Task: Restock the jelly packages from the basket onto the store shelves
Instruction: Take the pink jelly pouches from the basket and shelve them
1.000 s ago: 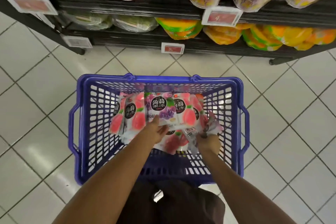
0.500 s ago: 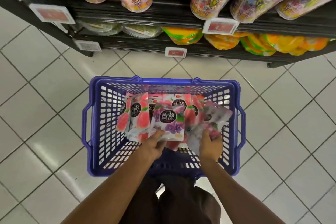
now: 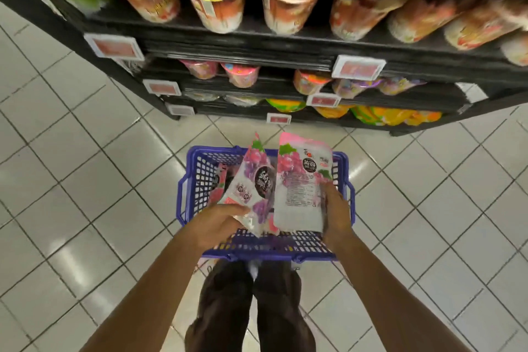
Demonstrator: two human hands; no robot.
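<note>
Bright overhead glare on floor tiles [image 3: 71, 260], motion-blurred upper shelves [image 3: 257, 37], perhaps slight wide-angle edge distortion.

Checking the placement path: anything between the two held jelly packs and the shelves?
Nothing visible. The left hand and right hand hold jelly packs above the basket; only open floor before the shelves, though their rows look full.

the top-shelf cups [image 3: 288, 6] are smeared by motion blur, labels unreadable, tops cut off by the upper edge. print on the red price tags [image 3: 358, 67] is too small to read. the two held jelly packages [image 3: 300, 180] hide most of the blue basket [image 3: 191, 180] and its contents. both forearms leave the bottom edge.
</note>
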